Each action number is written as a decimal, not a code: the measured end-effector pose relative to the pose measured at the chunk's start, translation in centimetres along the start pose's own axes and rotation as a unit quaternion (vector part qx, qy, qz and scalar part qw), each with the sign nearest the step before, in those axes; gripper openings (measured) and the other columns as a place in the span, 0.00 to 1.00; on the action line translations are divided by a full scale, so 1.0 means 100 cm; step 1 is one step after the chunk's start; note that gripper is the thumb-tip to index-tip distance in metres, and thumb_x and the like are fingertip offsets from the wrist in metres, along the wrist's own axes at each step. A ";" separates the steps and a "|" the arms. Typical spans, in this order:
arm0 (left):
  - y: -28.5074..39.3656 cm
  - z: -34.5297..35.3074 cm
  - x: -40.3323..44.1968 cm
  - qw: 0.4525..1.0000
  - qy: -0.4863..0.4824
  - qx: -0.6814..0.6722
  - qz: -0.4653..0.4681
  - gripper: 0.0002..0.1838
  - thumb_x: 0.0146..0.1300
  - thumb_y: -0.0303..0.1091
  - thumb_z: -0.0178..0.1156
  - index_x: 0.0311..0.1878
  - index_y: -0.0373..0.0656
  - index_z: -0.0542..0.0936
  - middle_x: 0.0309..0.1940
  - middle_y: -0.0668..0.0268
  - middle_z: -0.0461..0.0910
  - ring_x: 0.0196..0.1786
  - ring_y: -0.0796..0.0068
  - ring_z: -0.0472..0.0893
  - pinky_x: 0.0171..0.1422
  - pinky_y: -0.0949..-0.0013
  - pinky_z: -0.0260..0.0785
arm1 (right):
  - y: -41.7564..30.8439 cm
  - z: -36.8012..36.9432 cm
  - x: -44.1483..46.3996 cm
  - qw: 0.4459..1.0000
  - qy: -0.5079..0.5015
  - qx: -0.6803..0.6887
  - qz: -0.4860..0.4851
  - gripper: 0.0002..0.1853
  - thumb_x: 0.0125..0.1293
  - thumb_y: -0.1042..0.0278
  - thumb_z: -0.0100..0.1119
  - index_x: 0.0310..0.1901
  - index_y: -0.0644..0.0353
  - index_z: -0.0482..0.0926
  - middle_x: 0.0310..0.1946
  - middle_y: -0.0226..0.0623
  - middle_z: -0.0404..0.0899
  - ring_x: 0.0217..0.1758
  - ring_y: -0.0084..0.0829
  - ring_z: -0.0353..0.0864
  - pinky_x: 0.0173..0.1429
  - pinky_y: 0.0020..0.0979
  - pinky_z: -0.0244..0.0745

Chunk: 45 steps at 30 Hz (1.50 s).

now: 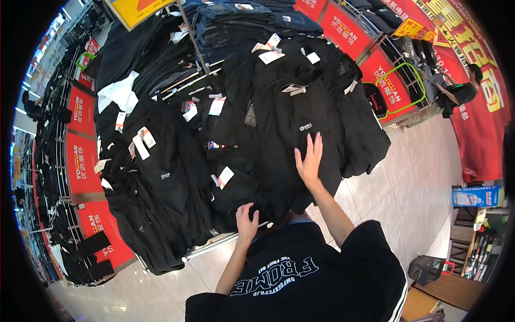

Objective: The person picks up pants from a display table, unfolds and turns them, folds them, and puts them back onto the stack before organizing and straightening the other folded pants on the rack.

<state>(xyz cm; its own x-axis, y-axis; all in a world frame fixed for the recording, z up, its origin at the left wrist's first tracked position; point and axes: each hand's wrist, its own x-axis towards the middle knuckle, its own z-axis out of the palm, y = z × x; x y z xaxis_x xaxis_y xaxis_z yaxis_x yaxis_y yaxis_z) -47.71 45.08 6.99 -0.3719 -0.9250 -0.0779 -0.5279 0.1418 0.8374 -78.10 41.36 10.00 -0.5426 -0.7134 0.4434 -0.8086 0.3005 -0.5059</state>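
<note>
A pile of black garments that look like trousers lies spread over a display table. My right hand [309, 159] rests flat, fingers apart, on the black garment [279, 139] with a small white logo. Lower and to the left, my left hand [247, 221] lies on dark cloth near the table's front rail [214, 247], its fingers slightly bent and apart. Both hands touch the cloth without visibly gripping it. A white price tag [225, 177] sits above my left hand. Another black garment [166, 182] with tags lies farther left.
Folded dark jeans [230, 27] are stacked at the back, below a yellow sign [140, 11]. Red-panelled racks [83, 145] line both sides. A green-handled basket [378, 99] stands at right; a dark basket [426, 269] is on the tiled floor [386, 214]. Another person [466, 91] is at far right.
</note>
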 end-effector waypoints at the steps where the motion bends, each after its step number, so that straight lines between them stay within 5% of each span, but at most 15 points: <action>1: 0.001 -0.001 0.004 1.000 0.005 0.013 -0.004 0.16 0.63 0.32 0.64 0.54 0.40 0.80 0.49 0.53 0.80 0.55 0.52 0.78 0.63 0.58 0.68 | 0.002 -0.006 -0.009 1.000 0.003 0.019 0.016 0.34 0.68 0.63 0.61 0.72 0.65 0.62 0.77 0.60 0.51 0.78 0.63 0.51 0.79 0.55 0.48; 5: 0.000 0.000 0.026 1.000 -0.021 -0.003 -0.024 0.15 0.65 0.33 0.65 0.53 0.38 0.80 0.44 0.57 0.82 0.47 0.62 0.82 0.55 0.63 0.74 | 0.018 -0.022 0.015 0.998 0.003 0.068 -0.010 0.29 0.66 0.70 0.61 0.68 0.65 0.69 0.72 0.52 0.64 0.71 0.55 0.63 0.74 0.47 0.60; 10: 0.017 0.018 0.060 0.992 -0.049 -0.065 -0.095 0.15 0.68 0.35 0.64 0.52 0.37 0.80 0.42 0.59 0.85 0.43 0.71 0.85 0.50 0.68 0.76 | 0.020 -0.007 0.148 0.983 0.050 0.155 -0.081 0.24 0.63 0.69 0.66 0.61 0.62 0.75 0.61 0.47 0.74 0.61 0.50 0.73 0.65 0.42 0.69; 19: 0.052 0.038 0.071 0.992 0.075 0.084 -0.053 0.13 0.63 0.34 0.66 0.47 0.39 0.81 0.47 0.55 0.81 0.54 0.53 0.78 0.62 0.56 0.68 | 0.029 0.087 0.284 0.990 0.013 0.115 -0.078 0.14 0.56 0.63 0.73 0.41 0.57 0.80 0.36 0.41 0.76 0.45 0.44 0.75 0.53 0.43 0.71; 23: 0.036 0.035 0.089 0.940 0.252 0.204 -0.108 0.24 0.59 0.41 0.71 0.53 0.38 0.78 0.50 0.50 0.78 0.57 0.50 0.75 0.63 0.53 0.66 | 0.005 0.061 0.266 0.993 0.037 0.092 -0.057 0.18 0.57 0.67 0.72 0.48 0.58 0.79 0.45 0.46 0.77 0.53 0.48 0.74 0.56 0.44 0.70; 25: 0.001 0.040 0.096 0.918 0.253 0.258 -0.163 0.30 0.60 0.44 0.71 0.59 0.36 0.73 0.49 0.50 0.78 0.57 0.52 0.76 0.64 0.57 0.67 | -0.036 0.027 0.231 0.980 0.160 0.105 -0.061 0.18 0.59 0.68 0.70 0.50 0.59 0.79 0.50 0.48 0.77 0.57 0.48 0.73 0.60 0.45 0.69; 27: -0.039 0.047 0.101 0.872 0.297 -0.097 -0.378 0.29 0.63 0.45 0.69 0.57 0.33 0.74 0.50 0.52 0.79 0.54 0.60 0.78 0.61 0.60 0.69 | -0.062 0.015 0.195 0.957 0.108 0.245 -0.112 0.16 0.60 0.68 0.67 0.49 0.60 0.78 0.52 0.48 0.77 0.58 0.48 0.73 0.62 0.44 0.68; 28: -0.031 0.048 0.101 0.829 0.354 -0.161 -0.402 0.24 0.64 0.44 0.67 0.49 0.30 0.77 0.46 0.49 0.80 0.50 0.57 0.80 0.56 0.60 0.71 | -0.074 0.018 0.181 0.945 0.032 0.297 -0.131 0.16 0.61 0.68 0.67 0.50 0.60 0.78 0.52 0.47 0.77 0.57 0.49 0.74 0.62 0.44 0.69; 31: -0.039 0.060 0.084 0.810 0.404 -0.030 -0.424 0.21 0.67 0.45 0.65 0.44 0.32 0.76 0.41 0.55 0.80 0.44 0.65 0.78 0.53 0.62 0.71 | -0.099 0.063 0.163 0.887 -0.212 0.367 -0.185 0.17 0.62 0.66 0.67 0.51 0.61 0.77 0.51 0.46 0.78 0.56 0.50 0.75 0.61 0.44 0.71; 34: -0.040 0.063 0.064 0.763 0.344 -0.219 -0.501 0.22 0.68 0.46 0.65 0.49 0.34 0.74 0.42 0.58 0.78 0.47 0.68 0.76 0.55 0.64 0.70 | -0.124 0.140 0.160 0.853 -0.342 0.324 -0.223 0.23 0.62 0.60 0.67 0.55 0.62 0.75 0.51 0.48 0.78 0.56 0.52 0.76 0.60 0.46 0.72; 37: -0.060 0.059 0.048 0.799 0.271 -0.250 -0.475 0.21 0.67 0.44 0.66 0.50 0.35 0.75 0.40 0.62 0.78 0.44 0.73 0.75 0.53 0.68 0.70 | -0.163 0.219 0.178 0.844 -0.418 0.180 -0.283 0.32 0.59 0.53 0.71 0.57 0.67 0.73 0.51 0.53 0.77 0.57 0.53 0.75 0.59 0.47 0.73; 39: -0.068 0.055 0.045 0.798 0.240 -0.266 -0.484 0.18 0.68 0.42 0.66 0.47 0.36 0.77 0.38 0.65 0.79 0.42 0.76 0.75 0.51 0.70 0.70 | -0.192 0.251 0.190 0.851 -0.442 0.119 -0.258 0.36 0.57 0.49 0.72 0.60 0.65 0.73 0.60 0.51 0.74 0.63 0.52 0.72 0.65 0.45 0.70; 41: -0.070 0.054 0.047 0.795 0.238 -0.268 -0.490 0.17 0.67 0.43 0.67 0.45 0.37 0.78 0.36 0.67 0.79 0.40 0.77 0.75 0.47 0.71 0.69 | -0.205 0.285 0.184 0.901 -0.277 0.063 -0.328 0.44 0.52 0.39 0.73 0.63 0.65 0.72 0.61 0.47 0.73 0.66 0.52 0.67 0.67 0.53 0.65; 45: -0.056 0.040 0.052 0.794 0.204 -0.272 -0.505 0.17 0.66 0.43 0.67 0.44 0.38 0.78 0.33 0.68 0.78 0.37 0.79 0.75 0.45 0.72 0.69 | -0.221 0.302 0.159 0.879 -0.329 -0.088 -0.333 0.43 0.49 0.38 0.74 0.61 0.62 0.76 0.60 0.42 0.74 0.65 0.47 0.67 0.63 0.49 0.65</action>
<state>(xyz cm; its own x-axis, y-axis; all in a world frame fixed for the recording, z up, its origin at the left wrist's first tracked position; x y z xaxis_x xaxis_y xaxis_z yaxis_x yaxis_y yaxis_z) -49.71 40.88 -0.31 0.3675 -0.5235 -0.7687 0.0492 -0.8144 0.5782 -62.03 4.23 5.87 0.2667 -0.9628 0.0444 -0.9512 -0.2703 -0.1489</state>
